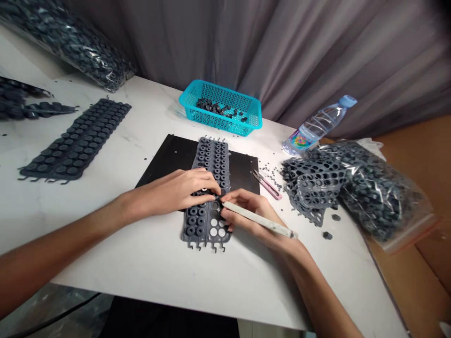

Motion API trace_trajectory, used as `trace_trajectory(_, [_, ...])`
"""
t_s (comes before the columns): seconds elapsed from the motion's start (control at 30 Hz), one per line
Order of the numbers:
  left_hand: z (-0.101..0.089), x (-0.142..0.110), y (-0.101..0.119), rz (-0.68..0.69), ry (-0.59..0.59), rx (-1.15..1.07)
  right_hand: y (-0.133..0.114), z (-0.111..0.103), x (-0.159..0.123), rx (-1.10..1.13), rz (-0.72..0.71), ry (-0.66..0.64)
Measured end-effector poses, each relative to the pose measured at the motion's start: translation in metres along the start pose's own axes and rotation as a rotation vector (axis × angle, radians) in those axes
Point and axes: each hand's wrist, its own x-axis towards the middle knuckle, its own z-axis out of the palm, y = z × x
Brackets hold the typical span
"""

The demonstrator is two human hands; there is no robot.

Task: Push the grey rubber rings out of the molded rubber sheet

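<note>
Head camera: the right hand (260, 205) grasped a pale stick (259, 219) over a studded rubber sheet (205, 237) on black board (165, 155); whether the left hand (172, 190) gripped, I couldn't tell. Beyond, a zip bag (380, 202) and turquoise basket (225, 124) held dark pieces (207, 105); the upper-left bag (81, 51) was cut off.

We seem to be in a small workshop — a bulk bag of dark parts (81, 44) at ten o'clock, another bag (380, 197) at three, a studded sheet (212, 162) centred.
</note>
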Motion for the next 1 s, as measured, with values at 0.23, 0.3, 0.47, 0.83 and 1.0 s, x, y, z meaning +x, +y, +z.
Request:
trace_trajectory(0.23, [0.0, -0.001, -0.002, 0.02, 0.015, -0.029, 0.001, -0.002, -0.003, -0.147, -0.052, 0.195])
trace_trajectory(0.3, [0.0, 0.0, -0.002, 0.024, 0.018, -0.023, -0.002, 0.001, -0.002, -0.197, -0.074, 0.244])
trace_trajectory(0.47, [0.001, 0.002, -0.001, 0.031, 0.03, -0.015, -0.001, 0.006, 0.003, -0.118, -0.051, 0.209])
trace_trajectory(0.83, [0.002, 0.001, -0.004, 0.044, 0.027, -0.046, 0.009, 0.014, 0.009, -0.024, -0.038, 0.202])
trace_trajectory(1.0, [0.002, 0.003, -0.003, 0.03, 0.039, -0.014, 0.012, 0.017, 0.011, 0.026, -0.05, 0.234])
